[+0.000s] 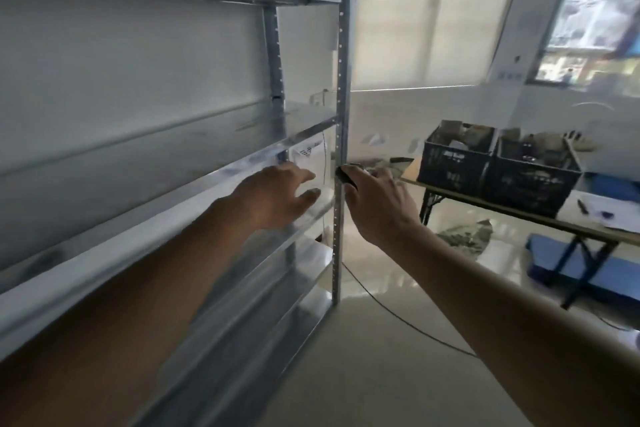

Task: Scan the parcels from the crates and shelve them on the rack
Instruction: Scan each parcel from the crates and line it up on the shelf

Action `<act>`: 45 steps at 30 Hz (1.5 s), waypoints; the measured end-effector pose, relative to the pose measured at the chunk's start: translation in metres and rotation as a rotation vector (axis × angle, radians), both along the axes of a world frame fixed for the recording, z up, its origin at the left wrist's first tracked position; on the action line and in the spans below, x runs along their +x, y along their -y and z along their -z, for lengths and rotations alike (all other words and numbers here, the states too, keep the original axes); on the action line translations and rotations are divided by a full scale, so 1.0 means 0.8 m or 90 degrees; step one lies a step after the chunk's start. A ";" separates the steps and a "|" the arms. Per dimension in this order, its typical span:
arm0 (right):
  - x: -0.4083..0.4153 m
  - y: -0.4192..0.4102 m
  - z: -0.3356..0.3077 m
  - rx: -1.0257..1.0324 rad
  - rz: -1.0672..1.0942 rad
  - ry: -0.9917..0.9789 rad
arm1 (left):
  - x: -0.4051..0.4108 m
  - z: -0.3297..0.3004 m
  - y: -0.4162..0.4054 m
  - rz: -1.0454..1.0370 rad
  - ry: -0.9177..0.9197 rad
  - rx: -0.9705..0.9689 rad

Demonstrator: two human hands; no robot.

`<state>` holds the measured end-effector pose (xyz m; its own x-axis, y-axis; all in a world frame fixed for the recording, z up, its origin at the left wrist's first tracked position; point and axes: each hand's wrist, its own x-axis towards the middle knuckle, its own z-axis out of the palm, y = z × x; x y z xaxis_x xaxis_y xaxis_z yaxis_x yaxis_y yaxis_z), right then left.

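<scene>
Head view. Galvanised grey metal rack [341, 45] with several flat shelves fills the left half; its perforated front upright stands between the two hands. Left hand [277, 196] reaches over the front lip of the middle shelf, fingers spread and nearly straight, resting against a pale translucent plastic parcel [311, 163] that bears a white printed label. The parcel lies at the right end of that shelf, just beside the upright; motion blur hides whether any finger curls round it. Right hand [377, 204] is just right of the upright, its fingers curled round a small black handheld scanner [346, 175], of which only the front end shows above the knuckles.

Behind the right hand, a long folding table [519, 210] with dark crossed legs carries two dark blue slatted plastic crates [498, 166], side by side and touching, both holding brown and grey parcels. Blurred packets lie on the table's near end, partly hidden by the right hand. A crumpled greenish bag [467, 234] lies on the glossy floor under the table, and a thin dark cable [398, 317] runs across the floor from the rack's foot. Small blurred items sit on the top shelf.
</scene>
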<state>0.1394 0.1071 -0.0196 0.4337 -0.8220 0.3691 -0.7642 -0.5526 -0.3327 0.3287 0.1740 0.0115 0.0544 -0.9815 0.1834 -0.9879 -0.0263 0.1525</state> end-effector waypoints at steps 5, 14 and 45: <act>-0.079 0.097 0.018 0.010 0.123 -0.015 | -0.069 0.018 0.137 0.099 0.014 0.027; -0.189 0.304 0.031 0.028 0.295 0.008 | -0.178 0.038 0.412 0.262 0.041 -0.021; -0.634 1.004 0.117 0.117 0.411 -0.003 | -0.629 0.103 1.146 0.332 -0.014 0.116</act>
